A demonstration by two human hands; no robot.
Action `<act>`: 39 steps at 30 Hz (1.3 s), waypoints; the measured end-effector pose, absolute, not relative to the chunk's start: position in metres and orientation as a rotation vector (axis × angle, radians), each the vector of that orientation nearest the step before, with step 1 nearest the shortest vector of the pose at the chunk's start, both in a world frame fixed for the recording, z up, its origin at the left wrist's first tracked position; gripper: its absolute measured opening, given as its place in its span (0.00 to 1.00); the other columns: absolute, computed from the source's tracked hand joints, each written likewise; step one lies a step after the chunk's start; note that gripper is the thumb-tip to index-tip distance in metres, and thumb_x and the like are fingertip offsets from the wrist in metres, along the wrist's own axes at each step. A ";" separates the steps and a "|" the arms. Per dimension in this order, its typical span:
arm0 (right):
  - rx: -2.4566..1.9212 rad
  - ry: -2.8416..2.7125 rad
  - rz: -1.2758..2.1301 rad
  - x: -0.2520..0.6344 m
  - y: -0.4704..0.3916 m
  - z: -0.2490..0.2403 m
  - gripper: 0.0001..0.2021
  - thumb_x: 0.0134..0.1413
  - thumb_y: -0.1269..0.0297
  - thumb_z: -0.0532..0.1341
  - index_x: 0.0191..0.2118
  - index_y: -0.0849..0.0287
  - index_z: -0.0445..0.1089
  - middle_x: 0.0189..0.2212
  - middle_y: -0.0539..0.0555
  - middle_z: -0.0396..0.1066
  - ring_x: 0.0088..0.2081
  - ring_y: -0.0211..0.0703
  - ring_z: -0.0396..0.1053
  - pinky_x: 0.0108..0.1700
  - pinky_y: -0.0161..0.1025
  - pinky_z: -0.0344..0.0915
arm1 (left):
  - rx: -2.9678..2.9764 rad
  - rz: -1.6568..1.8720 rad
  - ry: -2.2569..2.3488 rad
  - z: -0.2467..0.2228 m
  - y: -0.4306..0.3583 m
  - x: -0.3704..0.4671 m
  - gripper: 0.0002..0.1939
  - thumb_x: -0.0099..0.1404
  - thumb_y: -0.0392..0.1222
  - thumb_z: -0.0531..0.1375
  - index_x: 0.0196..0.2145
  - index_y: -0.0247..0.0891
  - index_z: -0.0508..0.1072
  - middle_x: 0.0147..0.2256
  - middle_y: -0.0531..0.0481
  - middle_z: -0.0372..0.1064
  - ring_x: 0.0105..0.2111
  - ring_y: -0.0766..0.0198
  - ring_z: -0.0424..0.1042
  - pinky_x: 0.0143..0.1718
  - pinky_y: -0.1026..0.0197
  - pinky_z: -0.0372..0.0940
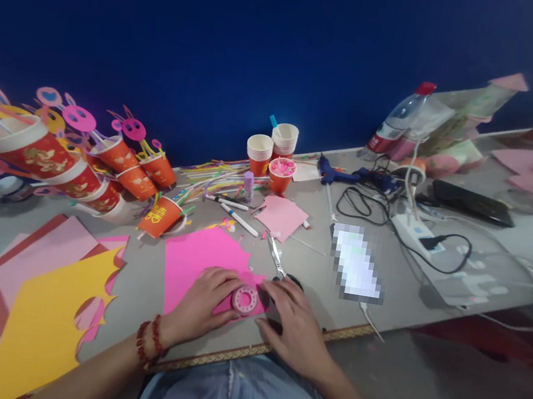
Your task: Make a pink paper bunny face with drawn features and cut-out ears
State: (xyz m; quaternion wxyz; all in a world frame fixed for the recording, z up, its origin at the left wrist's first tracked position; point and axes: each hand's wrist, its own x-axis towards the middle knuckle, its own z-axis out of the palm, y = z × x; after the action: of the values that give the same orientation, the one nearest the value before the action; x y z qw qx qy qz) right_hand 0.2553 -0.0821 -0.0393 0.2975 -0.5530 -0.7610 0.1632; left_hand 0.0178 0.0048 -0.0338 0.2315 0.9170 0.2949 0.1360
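The pink ring (253, 302) lay flat on the bright pink sheet (202, 253), near the front of the worktop (311, 267) and between the two hands. The left hand (206, 296) had its thumb and forefinger curved around the ring's near and far sides, perhaps to steady it against the paper; whether they pinched it could not be told. The right hand (296, 322) sat just across from it, fingers loosely parted and gripping nothing visible, its fingertips over the sheet's right part, which probably helped keep the paper flat. The scissors (276, 258) lay with their handles partly under the right hand and blades pointing away, seemingly parked within easy reach. The patterned front edge (201, 356) ran close below both wrists, leaving little room toward the body. To the left, the yellow sheet (47, 306) with scalloped cutouts overlapped other papers, apart from the left hand. Ahead, the light pink square (282, 218) and the markers (239, 219) crowded the middle. The freest stretch lay to the right, between the scissors and the phone (356, 262).
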 end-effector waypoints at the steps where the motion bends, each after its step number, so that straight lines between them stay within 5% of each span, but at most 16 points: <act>1: -1.470 -2.024 0.433 0.255 -0.082 -0.039 0.28 0.58 0.67 0.62 0.63 0.60 0.60 0.54 0.63 0.72 0.58 0.59 0.65 0.61 0.62 0.63 | 2.521 0.372 0.809 -0.033 0.005 0.018 0.24 0.68 0.49 0.62 0.59 0.42 0.66 0.54 0.43 0.68 0.54 0.51 0.65 0.57 0.47 0.61; 17: -1.416 -2.073 0.395 0.253 -0.078 -0.033 0.27 0.59 0.66 0.62 0.63 0.59 0.60 0.53 0.63 0.72 0.57 0.58 0.66 0.61 0.65 0.62 | 2.535 0.407 0.779 -0.034 0.005 0.018 0.25 0.68 0.53 0.61 0.59 0.41 0.66 0.54 0.41 0.68 0.53 0.51 0.66 0.56 0.47 0.61; 34: -1.352 -2.143 0.510 0.239 -0.054 -0.024 0.20 0.60 0.64 0.64 0.57 0.57 0.66 0.49 0.61 0.75 0.52 0.56 0.72 0.53 0.53 0.71 | 2.421 0.547 0.745 -0.030 -0.003 0.019 0.31 0.68 0.55 0.61 0.62 0.39 0.60 0.56 0.39 0.66 0.55 0.50 0.65 0.58 0.45 0.60; 39: -1.425 -2.102 0.585 0.237 -0.051 -0.023 0.22 0.56 0.67 0.66 0.57 0.57 0.67 0.48 0.61 0.75 0.50 0.55 0.73 0.51 0.51 0.71 | 2.449 0.566 0.777 -0.035 -0.004 0.023 0.26 0.68 0.57 0.61 0.57 0.39 0.66 0.52 0.40 0.70 0.52 0.50 0.67 0.58 0.44 0.60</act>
State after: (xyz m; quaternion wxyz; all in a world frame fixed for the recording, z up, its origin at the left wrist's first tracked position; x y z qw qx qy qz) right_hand 0.2370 -0.0508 -0.0227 0.2646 -0.5272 -0.7780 0.2164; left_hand 0.0235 -0.0039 -0.0349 0.2523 0.9007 0.2859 0.2082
